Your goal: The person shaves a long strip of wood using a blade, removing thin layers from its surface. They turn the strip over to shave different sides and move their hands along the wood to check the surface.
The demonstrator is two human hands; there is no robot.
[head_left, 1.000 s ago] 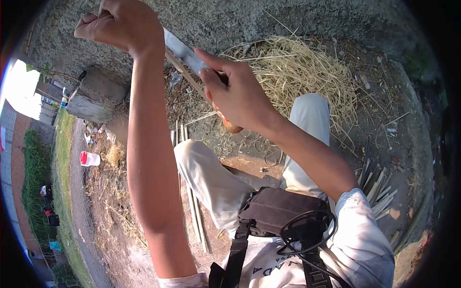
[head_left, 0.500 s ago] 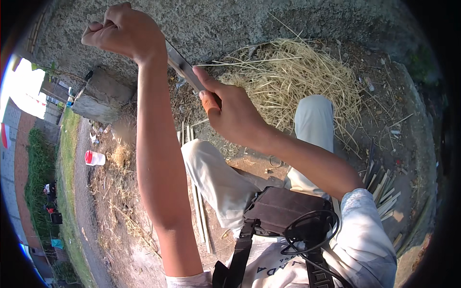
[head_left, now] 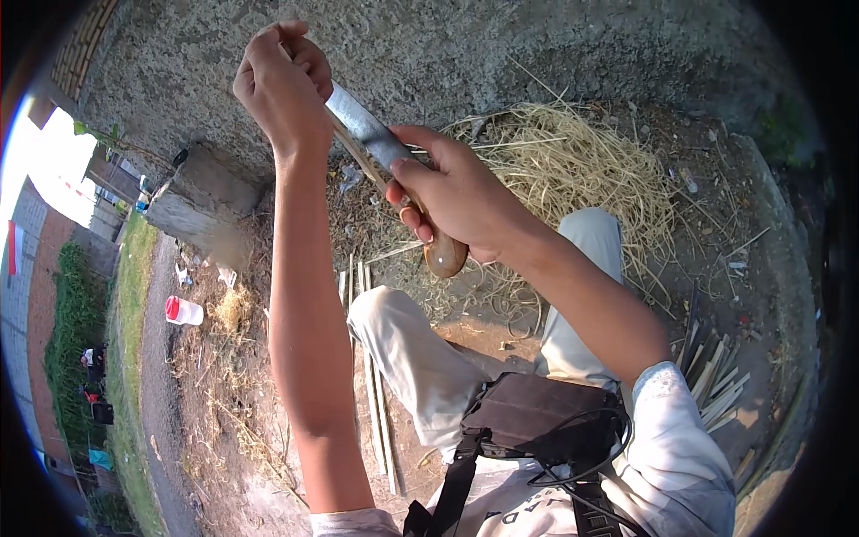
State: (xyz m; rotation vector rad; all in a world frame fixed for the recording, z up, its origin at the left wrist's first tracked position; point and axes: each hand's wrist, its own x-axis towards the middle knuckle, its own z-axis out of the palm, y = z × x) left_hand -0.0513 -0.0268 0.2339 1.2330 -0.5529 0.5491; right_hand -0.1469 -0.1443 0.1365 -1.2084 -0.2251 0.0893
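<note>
Outdoor bkgd: rough grey wall [head_left: 465, 63] across 12 o'clock, dirt ground [head_left: 237, 376] w/ scattered debris below it. L to R: green grass strip [head_left: 127, 331] at 9 o'clock, then red-lidded cup [head_left: 185, 311], also approx. 9, and a weathered block [head_left: 201, 192] nr 10.

L hand [head_left: 286, 85] at 11 o'clock, fingers curled closed round the upper part of a thin tan strip [head_left: 361, 159]; exact finger contact partly hidden. The strip slants down from there toward 5 o'clock, just beside the blade of a knife [head_left: 365, 125].

R hand [head_left: 461, 192], a bit above ctr toward 1 o'clock, is wrapped snugly around the knife's wooden handle, thumb & index finger forward by the blade; rounded handle end pokes out below the palm. Strip's lower end passes close to these fingers; can't tell if they pinch it.

Below, approx. 7 o'clock, long pale slats [head_left: 380, 421] lie by a bent knee. Black pouch [head_left: 541, 416] on person's front, 5 o'clock. Straw-coloured shavings pile [head_left: 582, 161] at 2; bundle of split pieces [head_left: 716, 385] nr 4.
</note>
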